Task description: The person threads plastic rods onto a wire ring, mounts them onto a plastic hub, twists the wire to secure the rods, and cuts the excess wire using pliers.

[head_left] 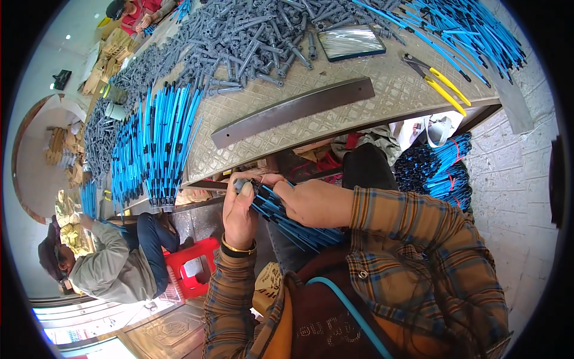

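Note:
My left hand (240, 210) is closed, its thumb and fingers pinching a grey plastic fitting (240, 184) in front of my chest. Just to its right, my right hand (308, 200) has its fingers curled in close to the fitting. Whatever lies between those fingertips is too small to make out. Below and beside my right hand, a bundle of thin blue tubes (299, 232) with black bands slants across my lap. Its upper end reaches my fingers, and my right hand and sleeve partly cover it.
Ahead, the table (287, 134) carries a heap of grey fittings (239, 42), a dark metal bar (293, 112), a tray of thin wires (351, 43) and yellow-handled pliers (436, 82). Blue tubes (158, 140) hang at its left edge. A person (110, 269) sits left, near a red stool (194, 266).

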Action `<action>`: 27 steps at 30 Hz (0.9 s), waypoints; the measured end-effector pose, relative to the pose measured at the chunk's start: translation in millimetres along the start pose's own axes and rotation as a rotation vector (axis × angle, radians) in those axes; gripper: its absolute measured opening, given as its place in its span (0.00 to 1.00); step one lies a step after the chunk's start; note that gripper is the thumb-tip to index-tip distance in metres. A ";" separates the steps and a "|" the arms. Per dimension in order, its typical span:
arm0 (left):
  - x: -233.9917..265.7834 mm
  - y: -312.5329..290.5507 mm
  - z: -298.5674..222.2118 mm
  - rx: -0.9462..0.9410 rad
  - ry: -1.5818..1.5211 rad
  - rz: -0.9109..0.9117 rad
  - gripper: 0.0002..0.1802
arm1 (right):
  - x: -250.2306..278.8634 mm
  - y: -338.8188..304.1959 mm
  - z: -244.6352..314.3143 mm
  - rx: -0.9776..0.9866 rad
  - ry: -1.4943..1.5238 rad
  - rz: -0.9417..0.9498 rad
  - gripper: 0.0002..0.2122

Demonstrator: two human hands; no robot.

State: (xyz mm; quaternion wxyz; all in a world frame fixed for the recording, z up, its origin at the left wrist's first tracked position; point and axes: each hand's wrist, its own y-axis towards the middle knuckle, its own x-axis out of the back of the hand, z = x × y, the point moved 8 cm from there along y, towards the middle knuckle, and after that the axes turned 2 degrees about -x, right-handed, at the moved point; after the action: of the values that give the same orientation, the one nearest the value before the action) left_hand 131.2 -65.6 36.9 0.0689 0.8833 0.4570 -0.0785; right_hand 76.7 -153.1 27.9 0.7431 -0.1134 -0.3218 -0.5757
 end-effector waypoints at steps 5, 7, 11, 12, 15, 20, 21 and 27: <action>-9.6 -0.6 0.4 -0.026 -0.076 0.155 0.15 | -4.9 -1.0 0.1 0.039 0.011 0.041 0.10; -11.5 -3.3 0.0 -0.030 -0.082 0.170 0.15 | -7.1 -1.6 2.4 0.047 -0.026 0.055 0.10; -16.9 -6.9 -4.9 -0.016 -0.037 0.136 0.12 | -6.2 -7.2 9.1 0.055 -0.083 0.065 0.09; -17.6 -7.9 -5.4 -0.006 -0.012 0.114 0.11 | -6.9 -8.2 9.5 0.058 -0.083 0.066 0.09; -18.8 -10.9 -4.0 0.021 0.100 0.050 0.08 | -7.1 -11.2 5.6 0.035 -0.085 0.063 0.09; -19.0 -14.2 -0.6 -0.007 0.155 -0.126 0.06 | -7.7 -12.3 4.0 0.022 -0.063 0.093 0.12; -21.1 -14.8 -1.1 -0.018 0.152 -0.130 0.06 | -6.0 -12.6 6.2 0.029 -0.073 0.080 0.13; -13.4 -20.0 -2.7 -0.098 0.091 -0.260 0.05 | -5.0 -13.9 13.8 -0.007 -0.116 0.147 0.15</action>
State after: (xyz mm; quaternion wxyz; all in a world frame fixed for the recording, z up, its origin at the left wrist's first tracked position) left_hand 107.3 -64.3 41.2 0.0806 0.8148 0.5736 -0.0242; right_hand 58.3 -146.1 32.6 0.7630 -0.1727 -0.3531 -0.5132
